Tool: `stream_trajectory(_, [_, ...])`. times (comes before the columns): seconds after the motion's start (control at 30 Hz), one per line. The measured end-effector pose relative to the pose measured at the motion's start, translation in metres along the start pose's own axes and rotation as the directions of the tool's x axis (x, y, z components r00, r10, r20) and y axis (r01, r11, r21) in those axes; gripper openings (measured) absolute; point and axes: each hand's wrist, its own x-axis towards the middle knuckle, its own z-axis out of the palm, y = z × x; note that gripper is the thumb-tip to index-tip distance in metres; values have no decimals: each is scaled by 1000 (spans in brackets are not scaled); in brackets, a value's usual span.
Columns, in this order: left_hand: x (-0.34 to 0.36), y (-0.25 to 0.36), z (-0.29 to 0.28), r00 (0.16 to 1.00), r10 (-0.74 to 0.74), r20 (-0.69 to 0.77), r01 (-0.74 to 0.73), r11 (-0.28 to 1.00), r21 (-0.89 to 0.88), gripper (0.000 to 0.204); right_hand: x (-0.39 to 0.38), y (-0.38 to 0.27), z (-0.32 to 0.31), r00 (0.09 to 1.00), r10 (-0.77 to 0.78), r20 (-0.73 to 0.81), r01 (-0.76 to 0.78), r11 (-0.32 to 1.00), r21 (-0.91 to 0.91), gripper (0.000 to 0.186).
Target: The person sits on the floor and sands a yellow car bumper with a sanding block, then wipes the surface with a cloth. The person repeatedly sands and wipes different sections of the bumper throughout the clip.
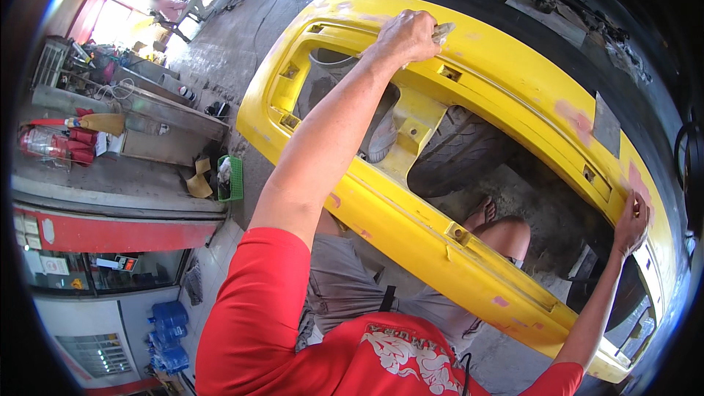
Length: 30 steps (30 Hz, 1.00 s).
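My left hand (411, 38) is closed on a folded beige-grey pad (443, 31), pressed on the upper band of a yellow plastic bumper (528, 77) with pink patches and large openings. My right hand (632, 221) is at the bumper's right end, beside a pink patch, with fingers curled against the surface; whether anything small is in them is unclear. A dark grey strip (606, 125) lies over the top band near the right. Below the openings show a tire (455, 161) and my sandaled foot (480, 213).
A seated person (169, 11) is by the bright doorway. At left stand a cluttered metal bench (147, 81), a green basket (230, 180), a red-trimmed glass front (117, 227) and blue water jugs (167, 330). Dark parts (557, 22) lie on the floor behind the bumper.
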Motion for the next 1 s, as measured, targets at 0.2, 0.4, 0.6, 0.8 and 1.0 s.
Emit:
stream_trajectory(0.2, [-3,-46,-25,970,-234,68,237,971,-26,22,0,4,3,999,-46,-25,46,998,33,35])
stream_trajectory(0.4, [0,-10,-4,998,-37,51,38,999,-5,31,0,1,1,998,-62,-29,63,998,23,35])
stream_trajectory(0.6, [-9,-12,-28,999,25,27,-27,997,69,22,-1,0,0,998,-59,-22,60,997,45,34])
stream_trajectory(0.8, [-8,13,-8,987,155,52,-157,987,26,22,0,-1,0,999,-50,-16,50,998,29,35])
stream_trajectory(1.0, [-5,-14,-8,990,139,2,-139,986,96,30,0,0,-1,999,-51,-1,51,999,14,36])
